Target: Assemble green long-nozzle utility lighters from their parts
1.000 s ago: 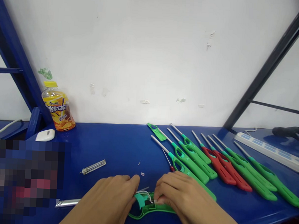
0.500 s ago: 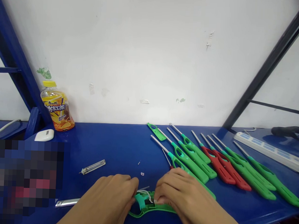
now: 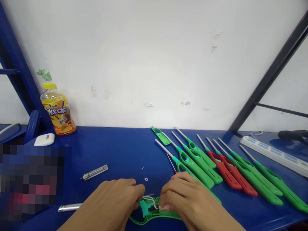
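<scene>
At the front edge of the blue table, an opened green stick lighter (image 3: pixel 162 215) lies with its inside facing up. A teal trigger (image 3: pixel 144 208), a black part and a loop of white wire (image 3: pixel 154 201) show in it. My left hand (image 3: pixel 114 199) is closed on its neck end near the trigger, the fingertips mostly hidden. Past that wrist a metal tube (image 3: pixel 69 207) sticks out to the left. My right hand (image 3: pixel 182 196) is closed at the handle, thumb and fingers pressed at the black part; what the fingertips pinch is hidden.
Several green lighters (image 3: pixel 201 168) and two red lighters (image 3: pixel 228 171) lie at right, beside a white power strip (image 3: pixel 277 155). A green half shell (image 3: pixel 164 139), a screwdriver (image 3: pixel 171 163), a clear tube (image 3: pixel 95 172), a small white piece (image 3: pixel 146 179), a white case (image 3: pixel 44 139) and a drink bottle (image 3: pixel 58 113) are around.
My left hand has shifted slightly right toward the trigger, which sits at a slightly different angle. The right hand has barely moved.
</scene>
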A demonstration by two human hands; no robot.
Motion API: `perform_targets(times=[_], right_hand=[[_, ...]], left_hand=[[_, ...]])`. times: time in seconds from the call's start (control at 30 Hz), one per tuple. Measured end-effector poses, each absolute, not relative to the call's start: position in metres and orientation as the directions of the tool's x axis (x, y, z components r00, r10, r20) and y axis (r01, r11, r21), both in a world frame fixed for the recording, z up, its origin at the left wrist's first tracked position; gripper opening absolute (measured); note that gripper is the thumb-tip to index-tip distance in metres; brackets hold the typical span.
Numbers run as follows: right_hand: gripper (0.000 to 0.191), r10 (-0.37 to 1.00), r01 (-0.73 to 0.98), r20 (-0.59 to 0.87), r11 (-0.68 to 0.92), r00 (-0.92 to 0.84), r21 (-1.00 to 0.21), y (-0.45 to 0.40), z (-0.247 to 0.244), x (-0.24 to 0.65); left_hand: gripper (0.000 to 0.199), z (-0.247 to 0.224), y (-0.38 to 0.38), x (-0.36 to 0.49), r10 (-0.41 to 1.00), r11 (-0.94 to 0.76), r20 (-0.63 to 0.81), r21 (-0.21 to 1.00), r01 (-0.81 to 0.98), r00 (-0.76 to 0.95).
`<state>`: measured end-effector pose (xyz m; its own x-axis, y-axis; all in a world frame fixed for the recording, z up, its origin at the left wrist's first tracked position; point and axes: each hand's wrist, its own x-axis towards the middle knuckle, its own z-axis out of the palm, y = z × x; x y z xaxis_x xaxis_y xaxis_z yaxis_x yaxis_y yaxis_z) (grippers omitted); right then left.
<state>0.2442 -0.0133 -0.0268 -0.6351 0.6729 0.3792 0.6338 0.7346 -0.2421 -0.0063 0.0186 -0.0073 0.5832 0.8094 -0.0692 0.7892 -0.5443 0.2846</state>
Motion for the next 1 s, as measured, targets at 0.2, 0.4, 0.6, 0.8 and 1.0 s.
perform_targets(times=[0.2, 0.4, 0.6, 0.8, 1.0], right_hand=[[0.029, 0.696, 0.656, 0.389, 0.710, -0.603, -0.255, -0.0152, -0.0237, 0.2439], [0.029, 0.658, 0.650, 0.435, 0.735, -0.615, -0.193, -0.0158, -0.0252, 0.2416], [0.029, 0.672, 0.652, 0.431, 0.726, -0.603, -0.220, -0.0152, -0.0259, 0.2437], [0.022, 0.703, 0.648, 0.366, 0.708, -0.610, -0.279, -0.0140, -0.0288, 0.2462], [0.015, 0.713, 0.656, 0.323, 0.700, -0.622, -0.282, -0.0106, -0.0324, 0.2466]], left_hand=[[0.031, -0.0041, 0.0231, -0.0061, 0.794, -0.558, -0.101, 0.273, 0.784, 0.600], [0.030, -0.0040, 0.0222, -0.0035, 0.786, -0.569, -0.150, 0.202, 0.797, 0.599], [0.028, 0.0010, 0.0237, 0.0009, 0.795, -0.546, -0.211, 0.159, 0.823, 0.568], [0.032, -0.0023, 0.0247, 0.0018, 0.798, -0.549, -0.192, 0.164, 0.820, 0.572], [0.031, -0.0035, 0.0216, 0.0010, 0.788, -0.546, -0.226, 0.173, 0.820, 0.573]])
